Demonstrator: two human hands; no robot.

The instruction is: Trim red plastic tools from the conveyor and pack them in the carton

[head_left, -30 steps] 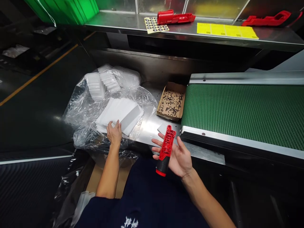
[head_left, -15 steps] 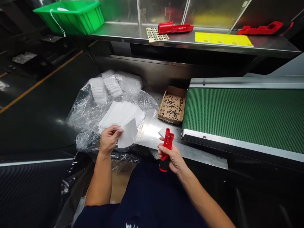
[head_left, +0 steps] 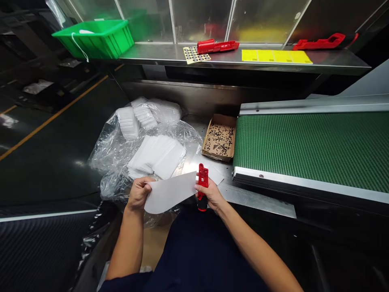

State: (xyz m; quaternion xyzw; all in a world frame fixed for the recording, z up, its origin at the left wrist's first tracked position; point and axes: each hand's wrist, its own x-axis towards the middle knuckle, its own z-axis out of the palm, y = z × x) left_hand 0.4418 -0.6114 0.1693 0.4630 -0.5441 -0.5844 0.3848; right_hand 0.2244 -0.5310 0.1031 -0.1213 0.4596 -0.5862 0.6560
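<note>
Legible wording, numbers and brands: none found. On the shelf (head_left: 162, 52) at 12 o'clock, a pale sheet of round dark stickers (head_left: 193, 58) bears print too small to read. Between 1 and 2 o'clock, a yellow label strip (head_left: 276, 56) carries small dark marks, likewise illegible.

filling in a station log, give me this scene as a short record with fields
left hand: holds a white sheet
right hand: grips a red-and-black part
left side: stacked white sheets on clear plastic
middle: cardboard tray with small black pieces
right side: green conveyor belt
shelf: green bin, red pieces, yellow sheet
</note>
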